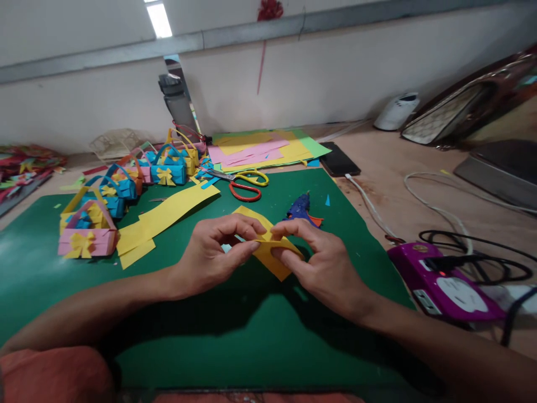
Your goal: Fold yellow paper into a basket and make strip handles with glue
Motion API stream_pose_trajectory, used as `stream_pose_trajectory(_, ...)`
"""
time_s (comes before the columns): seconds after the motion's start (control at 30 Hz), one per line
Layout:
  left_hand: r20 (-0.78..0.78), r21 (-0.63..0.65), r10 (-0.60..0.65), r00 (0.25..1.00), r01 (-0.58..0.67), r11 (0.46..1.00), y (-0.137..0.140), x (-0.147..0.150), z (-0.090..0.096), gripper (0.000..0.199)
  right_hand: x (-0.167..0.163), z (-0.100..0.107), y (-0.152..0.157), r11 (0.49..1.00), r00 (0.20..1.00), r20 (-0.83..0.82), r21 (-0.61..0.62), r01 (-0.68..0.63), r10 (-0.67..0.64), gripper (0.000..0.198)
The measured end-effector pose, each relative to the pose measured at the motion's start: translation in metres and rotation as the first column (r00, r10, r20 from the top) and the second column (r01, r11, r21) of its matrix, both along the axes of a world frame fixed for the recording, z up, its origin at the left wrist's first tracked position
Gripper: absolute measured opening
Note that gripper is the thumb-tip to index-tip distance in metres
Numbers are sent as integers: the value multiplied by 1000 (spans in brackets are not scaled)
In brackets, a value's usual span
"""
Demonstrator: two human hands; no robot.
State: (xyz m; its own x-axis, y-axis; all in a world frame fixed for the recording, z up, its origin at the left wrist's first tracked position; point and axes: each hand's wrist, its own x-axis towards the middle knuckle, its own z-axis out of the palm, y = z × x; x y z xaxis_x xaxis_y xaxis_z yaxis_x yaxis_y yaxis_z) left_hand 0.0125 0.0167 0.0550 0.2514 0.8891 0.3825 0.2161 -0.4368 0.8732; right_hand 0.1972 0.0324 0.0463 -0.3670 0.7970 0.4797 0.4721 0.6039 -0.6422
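Between my two hands is a folded piece of yellow paper [279,268], held above the green mat [235,347]. My left hand [220,246] pinches its left edge between thumb and fingers. On the other side, my right hand [316,254] grips the paper with thumb below and index finger on top. Part of the paper is hidden behind the fingers. Just beyond my right hand lies a blue glue gun [300,207] with an orange trigger. Scissors [245,184] with one red and one yellow handle rest farther back.
Several small paper baskets with bows, such as a pink one [88,238], stand at the left beside yellow paper strips [168,215]. Coloured sheets [268,148], a phone [339,160] and a bottle [178,101] are at the back. A purple power strip [447,285] with cables lies right.
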Motion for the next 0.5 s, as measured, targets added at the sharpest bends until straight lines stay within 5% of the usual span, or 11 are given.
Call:
stream_pose_trajectory(0.1, -26, 88, 43, 999, -41, 995, -3, -3, 5, 4, 0, 0, 4, 993, 986, -155, -108, 41, -58, 19)
stream_pose_trajectory(0.17, -41, 177, 94, 995, -86, 981, -7, -7, 12, 19, 0, 2, 7, 975, 949, -299, -221, 33, -100, 23)
stream_pose_trajectory(0.3, 8, 361, 272, 962, -256, 897, -5, -18, 29, 30, 0, 7, 14, 874, 842, -522, -464, -143, -139, 35)
stream_pose_trajectory(0.4, 25, 275, 303, 953, -298, 914, 5, -23, 29, 35, 1, 5, 18, 783, 780, -597, -570, -249, -186, 43)
stream_pose_trajectory(0.5, 60, -18, 207, 976, -207, 978, 15, -27, 17, 40, 0, 1, 20, 713, 740, -622, -639, -289, -257, 45)
